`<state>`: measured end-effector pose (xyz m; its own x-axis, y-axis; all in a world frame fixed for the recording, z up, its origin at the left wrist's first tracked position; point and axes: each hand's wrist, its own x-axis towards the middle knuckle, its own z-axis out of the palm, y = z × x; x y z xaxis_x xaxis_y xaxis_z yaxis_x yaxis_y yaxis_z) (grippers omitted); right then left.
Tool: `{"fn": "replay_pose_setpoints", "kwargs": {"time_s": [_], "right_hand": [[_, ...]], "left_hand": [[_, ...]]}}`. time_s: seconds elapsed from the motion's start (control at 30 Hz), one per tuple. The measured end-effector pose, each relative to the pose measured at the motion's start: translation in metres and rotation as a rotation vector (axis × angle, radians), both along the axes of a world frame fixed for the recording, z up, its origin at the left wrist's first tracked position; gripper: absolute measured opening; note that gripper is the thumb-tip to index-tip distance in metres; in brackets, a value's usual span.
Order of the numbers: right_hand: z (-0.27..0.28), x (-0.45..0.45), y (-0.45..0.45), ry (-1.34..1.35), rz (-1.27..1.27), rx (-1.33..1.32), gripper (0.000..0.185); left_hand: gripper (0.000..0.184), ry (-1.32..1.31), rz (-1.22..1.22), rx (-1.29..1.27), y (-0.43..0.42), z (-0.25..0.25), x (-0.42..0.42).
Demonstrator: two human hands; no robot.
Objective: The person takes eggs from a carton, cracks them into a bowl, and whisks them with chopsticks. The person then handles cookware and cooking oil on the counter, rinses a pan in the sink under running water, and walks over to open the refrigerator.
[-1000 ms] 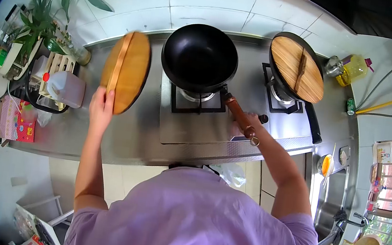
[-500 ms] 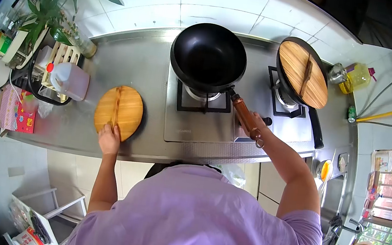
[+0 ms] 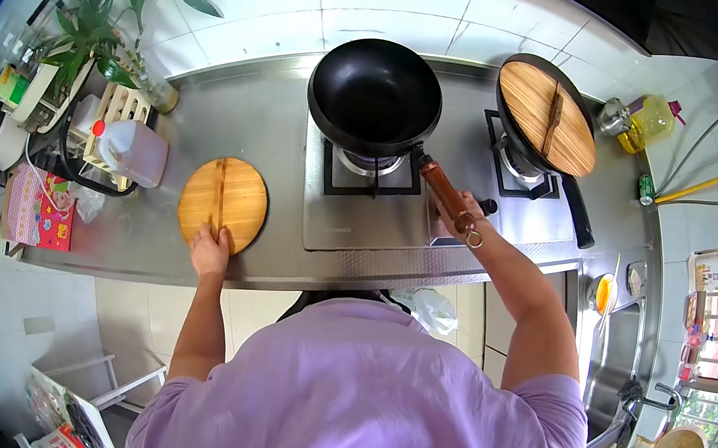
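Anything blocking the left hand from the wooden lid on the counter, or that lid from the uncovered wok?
Nothing visible does. The left hand touches the wooden lid, and only counter and stove top lie between that lid and the wok.

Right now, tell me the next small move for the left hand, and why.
I'd likely have the left hand let go of the round wooden lid: it appears to lie flat on the counter, so it should need no support. Releasing would free that hand while the right hand is busy near the wok's handle.
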<state>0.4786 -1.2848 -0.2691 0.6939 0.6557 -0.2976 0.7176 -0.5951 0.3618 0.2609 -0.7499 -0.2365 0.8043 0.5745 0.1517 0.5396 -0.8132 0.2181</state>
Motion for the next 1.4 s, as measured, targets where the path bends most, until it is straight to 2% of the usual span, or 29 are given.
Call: {"fn": "replay_pose_setpoints", "kwargs": {"time_s": [0.07,0.13,0.2,0.27,0.3,0.37,0.43,0.5,0.57,0.63,0.7,0.73,0.8,0.97,1.03,1.07,1.1,1.13,1.17,1.2,1.23,1.27,1.3,1.33,1.37,1.4], "right_hand": [[0.036,-0.003,0.011,0.246,-0.215,0.163,0.039],[0.097,-0.013,0.021,0.296,-0.309,0.196,0.043],[0.111,-0.013,0.023,0.347,-0.403,0.237,0.048],[0.11,-0.01,0.01,0.175,-0.488,0.867,0.057],[0.121,-0.006,0.014,0.175,-0.49,0.869,0.057],[0.165,-0.007,0.022,1.586,-1.099,1.665,0.06],[0.197,-0.029,0.054,1.701,-1.036,1.437,0.054],[0.187,-0.045,0.076,1.754,-1.011,1.572,0.043],[0.145,-0.048,0.097,1.903,-1.115,1.584,0.025],[0.153,-0.078,0.13,1.874,-0.973,1.876,0.015],[0.17,-0.098,0.145,1.755,-1.028,2.029,0.011],[0.174,-0.105,0.14,1.729,-1.022,2.067,0.011],[0.179,-0.121,0.127,1.823,-0.995,2.108,0.025],[0.243,-0.187,0.061,1.604,-0.876,2.201,0.031],[0.262,-0.211,0.032,1.335,-0.75,2.249,0.033],[0.265,-0.221,0.017,1.233,-0.706,2.26,0.037],[0.273,-0.235,0.005,1.204,-0.712,2.277,0.037],[0.284,-0.249,-0.004,1.0,-0.789,2.284,0.037],[0.29,-0.264,-0.014,0.796,-0.862,2.28,0.037],[0.29,-0.278,-0.025,0.691,-0.916,2.276,0.042],[0.288,-0.289,-0.033,0.663,-0.929,2.283,0.042],[0.283,-0.301,-0.042,0.459,-0.978,2.314,0.043],[0.276,-0.314,-0.054,0.254,-1.024,2.329,0.044],[0.265,-0.324,-0.071,0.15,-1.0,2.377,0.047],[0.259,-0.338,-0.092,0.116,-1.007,2.364,0.047],[0.256,-0.352,-0.115,-0.025,-1.159,2.309,0.047]], "left_hand": [[0.041,-0.036,0.004,0.032,-0.005,0.01,0.0],[0.047,-0.072,0.008,0.065,-0.008,0.018,0.001],[0.053,-0.112,-0.045,0.046,-0.008,0.028,0.003],[0.054,-0.133,-0.055,0.062,-0.013,0.041,0.006],[0.055,-0.155,-0.066,0.073,-0.016,0.045,0.007],[0.056,-0.2,-0.111,0.077,-0.012,0.04,0.005],[0.057,-0.268,-0.202,0.087,-0.012,0.029,0.014],[0.058,-0.283,-0.252,0.058,-0.017,0.022,0.015],[0.058,-0.288,-0.322,0.02,-0.025,0.023,0.022],[0.058,-0.204,-0.291,-0.012,-0.038,0.03,0.023],[0.058,-0.211,-0.346,-0.003,-0.051,0.04,0.026],[0.058,-0.215,-0.361,0.009,-0.056,0.045,0.031],[0.057,-0.236,-0.422,0.023,-0.062,0.05,0.041],[0.051,-0.275,-0.602,0.007,-0.096,0.066,0.065],[0.041,-0.186,-0.754,-0.323,-0.123,0.074,0.08],[0.03,-0.198,-0.833,-0.5,-0.145,0.073,0.088],[0.027,-0.1,-0.888,-0.799,-0.184,0.092,0.09],[0.025,0.011,-0.93,-1.099,-0.235,0.125,0.088],[0.028,0.124,-1.033,-1.257,-0.286,0.159,0.078],[0.03,0.221,-1.167,-1.472,-0.335,0.18,0.066],[0.031,0.402,-1.195,-1.648,-0.383,0.192,0.053],[0.034,0.505,-1.301,-1.63,-0.429,0.197,0.037],[0.034,0.574,-1.385,-1.829,-0.475,0.183,0.017],[0.037,1.096,-1.242,-1.99,-0.518,0.183,0.011],[0.04,1.124,-1.191,-1.809,-0.557,0.2,-0.007],[0.041,1.026,-1.138,-1.902,-0.598,0.196,-0.025]]}}
